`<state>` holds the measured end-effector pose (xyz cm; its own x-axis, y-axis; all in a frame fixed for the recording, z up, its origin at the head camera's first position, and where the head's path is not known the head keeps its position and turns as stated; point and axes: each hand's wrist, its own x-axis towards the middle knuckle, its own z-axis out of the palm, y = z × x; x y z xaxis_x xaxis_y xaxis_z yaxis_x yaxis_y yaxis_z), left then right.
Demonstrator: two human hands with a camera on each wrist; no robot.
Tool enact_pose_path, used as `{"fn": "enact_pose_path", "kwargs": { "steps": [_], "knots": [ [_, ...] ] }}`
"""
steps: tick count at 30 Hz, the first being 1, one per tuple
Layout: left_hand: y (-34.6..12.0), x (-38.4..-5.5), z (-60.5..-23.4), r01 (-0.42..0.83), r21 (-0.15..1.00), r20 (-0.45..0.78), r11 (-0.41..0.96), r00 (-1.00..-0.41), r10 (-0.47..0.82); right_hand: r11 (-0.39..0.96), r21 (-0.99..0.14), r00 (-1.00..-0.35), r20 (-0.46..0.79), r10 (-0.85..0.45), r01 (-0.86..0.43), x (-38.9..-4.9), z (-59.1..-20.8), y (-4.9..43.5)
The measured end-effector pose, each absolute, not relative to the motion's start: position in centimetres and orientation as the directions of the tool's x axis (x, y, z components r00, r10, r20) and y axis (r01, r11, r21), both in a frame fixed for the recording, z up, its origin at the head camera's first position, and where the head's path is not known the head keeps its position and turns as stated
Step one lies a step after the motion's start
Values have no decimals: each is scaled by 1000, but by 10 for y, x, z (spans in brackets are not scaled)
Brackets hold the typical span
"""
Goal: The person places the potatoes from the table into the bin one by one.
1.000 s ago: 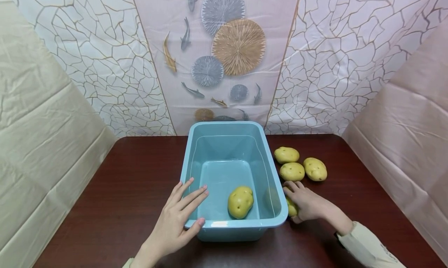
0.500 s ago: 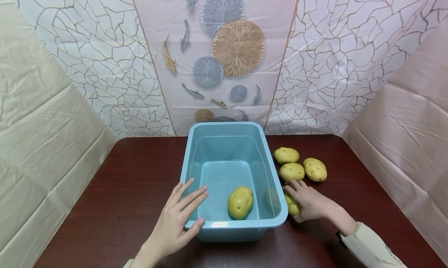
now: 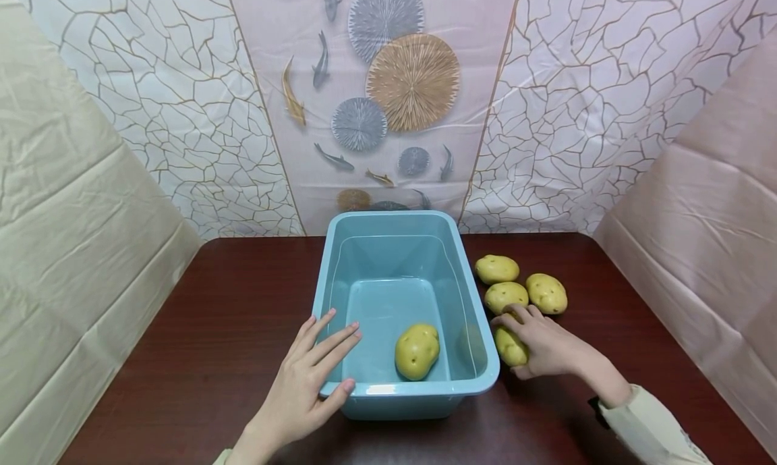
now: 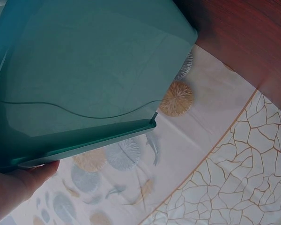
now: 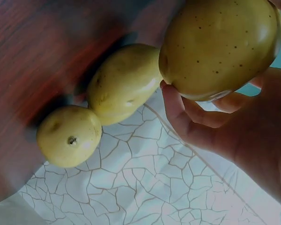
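Observation:
A blue plastic basin (image 3: 419, 388) stands mid-table, holding one yellow potato (image 3: 417, 352) on its floor near the front right. My left hand (image 3: 303, 384) rests over the basin's front left corner, its fingers spread and straight; in the left wrist view the thumb (image 4: 40, 174) touches the rim. Just right of the basin, my right hand (image 3: 551, 343) grips another potato (image 3: 511, 347), fingers curled over its far side and thumb at the near side. The right wrist view shows this potato (image 5: 220, 47) large, with dark specks.
Beyond the right hand lie three more potatoes: a back one (image 3: 497, 269), a middle one (image 3: 506, 297) and a right one (image 3: 547, 293). The dark red-brown table (image 3: 243, 316) meets a patterned cloth backdrop (image 3: 206, 114), with beige cloth (image 3: 710, 202) at the sides.
My right hand has shifted slightly right and away from the basin, with the potato in its fingers, which shows more now. The left hand and basin have stayed put.

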<state>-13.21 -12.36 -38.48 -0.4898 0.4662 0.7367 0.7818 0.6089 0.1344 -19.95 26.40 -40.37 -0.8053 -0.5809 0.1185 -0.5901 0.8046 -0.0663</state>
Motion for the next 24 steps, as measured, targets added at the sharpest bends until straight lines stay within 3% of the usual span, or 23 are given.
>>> {"fn": "enact_pose_path", "kwargs": {
  "steps": [10,24],
  "knots": [
    [-123,-132,-384,784,132,742,606,-484,464,790,-41,-772,245,-586,-612,-199,-391,270],
    [-124,-133,-386,781,137,738,609,-491,464,810,-47,-791,256,-556,-585,-195,-373,271]
  ]
}}
